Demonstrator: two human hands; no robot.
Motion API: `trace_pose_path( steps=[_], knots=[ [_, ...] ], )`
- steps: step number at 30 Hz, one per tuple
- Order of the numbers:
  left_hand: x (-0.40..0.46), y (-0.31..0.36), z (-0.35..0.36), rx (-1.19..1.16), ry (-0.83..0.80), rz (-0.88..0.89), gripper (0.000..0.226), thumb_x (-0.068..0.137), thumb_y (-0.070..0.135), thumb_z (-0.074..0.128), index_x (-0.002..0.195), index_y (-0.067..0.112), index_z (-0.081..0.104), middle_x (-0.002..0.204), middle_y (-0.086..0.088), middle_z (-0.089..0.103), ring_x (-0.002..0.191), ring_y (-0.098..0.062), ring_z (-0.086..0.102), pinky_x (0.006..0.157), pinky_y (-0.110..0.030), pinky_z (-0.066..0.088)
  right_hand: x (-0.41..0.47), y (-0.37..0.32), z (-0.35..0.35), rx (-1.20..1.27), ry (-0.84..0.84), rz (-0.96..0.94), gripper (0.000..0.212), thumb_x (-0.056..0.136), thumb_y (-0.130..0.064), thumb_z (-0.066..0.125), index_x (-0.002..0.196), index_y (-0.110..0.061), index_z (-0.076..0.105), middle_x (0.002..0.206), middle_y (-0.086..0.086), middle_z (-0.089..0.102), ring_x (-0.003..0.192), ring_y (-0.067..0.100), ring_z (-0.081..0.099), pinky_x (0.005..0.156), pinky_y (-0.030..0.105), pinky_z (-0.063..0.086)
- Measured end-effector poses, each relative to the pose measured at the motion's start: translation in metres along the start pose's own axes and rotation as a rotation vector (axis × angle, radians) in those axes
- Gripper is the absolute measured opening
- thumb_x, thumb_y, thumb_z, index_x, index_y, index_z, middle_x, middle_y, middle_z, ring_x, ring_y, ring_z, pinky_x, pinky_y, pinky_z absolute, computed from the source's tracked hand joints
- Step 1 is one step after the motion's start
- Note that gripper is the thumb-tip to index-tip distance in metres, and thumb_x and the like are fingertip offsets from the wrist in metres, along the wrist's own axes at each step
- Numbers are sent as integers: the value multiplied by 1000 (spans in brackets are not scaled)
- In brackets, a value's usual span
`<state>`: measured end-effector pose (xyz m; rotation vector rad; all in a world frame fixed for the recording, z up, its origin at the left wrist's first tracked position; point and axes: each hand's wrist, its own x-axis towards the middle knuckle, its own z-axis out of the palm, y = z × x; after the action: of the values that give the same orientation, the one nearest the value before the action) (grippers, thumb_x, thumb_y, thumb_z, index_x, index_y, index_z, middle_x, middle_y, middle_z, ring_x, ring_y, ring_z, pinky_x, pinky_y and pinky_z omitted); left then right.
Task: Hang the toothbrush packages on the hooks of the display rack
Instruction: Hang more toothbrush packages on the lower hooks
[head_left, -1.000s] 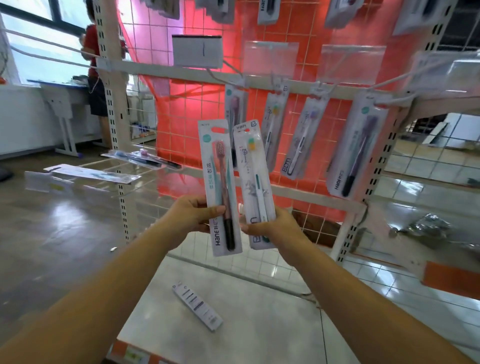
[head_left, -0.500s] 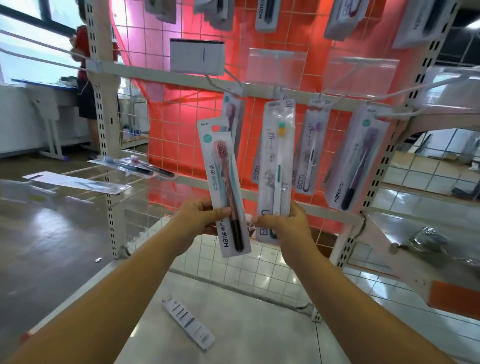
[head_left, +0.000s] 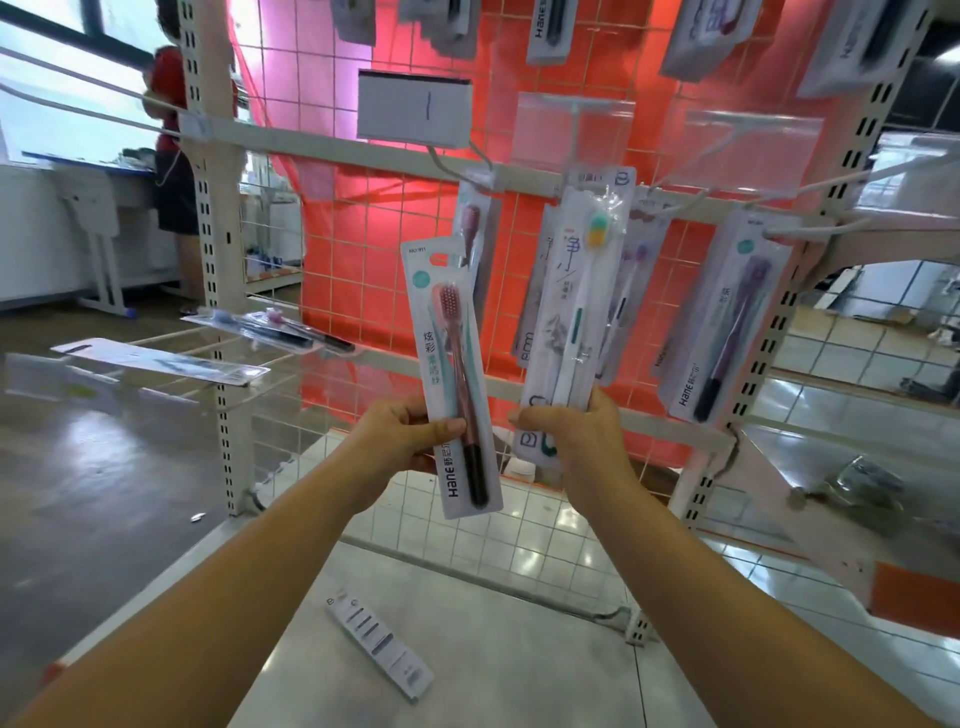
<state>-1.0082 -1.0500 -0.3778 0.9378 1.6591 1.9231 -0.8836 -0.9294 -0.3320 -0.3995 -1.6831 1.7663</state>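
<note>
The clear plastic package with a white toothbrush and yellow-green bristles (head_left: 574, 306) stands upright in front of the white crossbar of the display rack (head_left: 519, 182), its top edge level with the bar, where a hook seems to sit, though whether the hang hole has caught it cannot be told. The right hand (head_left: 566, 431) pinches its lower end between thumb and curled fingers. Left of it, below the same bar, the left hand (head_left: 402, 434) grips the teal-and-white card package holding a pink-bristled, dark-handled toothbrush (head_left: 454, 379), tilted slightly and not yet hung. The step in hand appears to be hanging the right package; next, its hole must meet a hook tip and slide back. Further packages already hang from the bar, including a purple-brushed one (head_left: 722, 322) far right.
</note>
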Motion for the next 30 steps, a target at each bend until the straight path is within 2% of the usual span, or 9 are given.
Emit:
trace_pose_path(
  steps=[4, 6, 10, 12, 17, 26, 30],
  knots=[
    [-1, -1, -4, 3, -9, 5, 12, 81, 8, 64, 91, 12, 68, 81, -3, 74, 77, -21, 71, 65, -30, 59, 7, 11, 0, -247, -151, 34, 31, 69, 15, 67, 80, -12, 58, 71, 6, 60, 68, 22, 61, 56, 30, 54],
    [-1, -3, -8, 2, -11, 14, 11, 81, 7, 63, 89, 13, 68, 79, -2, 74, 75, -21, 71, 65, -31, 59, 8, 21, 4, -267, -194, 41, 32, 67, 17, 68, 84, -9, 61, 77, 10, 65, 75, 29, 65, 65, 37, 58],
    [0, -3, -19, 13, -9, 14, 10, 81, 6, 63, 87, 13, 68, 76, -1, 73, 74, -19, 71, 63, -30, 59, 13, 27, 5, -179, 29, 49, 31, 67, 12, 70, 83, -11, 58, 72, 6, 57, 70, 24, 59, 64, 35, 53],
    [3, -3, -21, 10, -11, 11, 10, 82, 6, 63, 87, 13, 67, 75, 0, 73, 72, -18, 71, 61, -27, 58, 15, 23, 0, -98, 97, 3, 29, 68, 14, 68, 77, -10, 56, 67, 6, 53, 65, 23, 56, 62, 36, 52],
    [9, -5, -18, -8, -34, 8, 10, 82, 6, 62, 88, 13, 67, 74, 0, 73, 72, -16, 71, 60, -26, 58, 16, 13, -1, -43, 85, -95, 33, 67, 17, 67, 75, -13, 55, 62, 3, 54, 56, 17, 58, 45, 23, 50],
    [9, -14, -20, -20, -44, -5, 18, 74, 14, 66, 91, 13, 67, 81, -3, 74, 80, -22, 71, 64, -29, 58, 18, 11, 1, -17, 41, -42, 38, 66, 16, 70, 80, -15, 53, 67, 4, 56, 62, 21, 58, 58, 31, 53],
    [8, -15, -22, -2, -25, -9, 14, 79, 10, 64, 92, 13, 67, 82, -3, 73, 80, -21, 71, 62, -27, 57, 18, 10, 1, 0, 23, -34, 39, 66, 16, 70, 78, -16, 51, 68, 4, 56, 65, 22, 59, 67, 38, 54]
  ],
)
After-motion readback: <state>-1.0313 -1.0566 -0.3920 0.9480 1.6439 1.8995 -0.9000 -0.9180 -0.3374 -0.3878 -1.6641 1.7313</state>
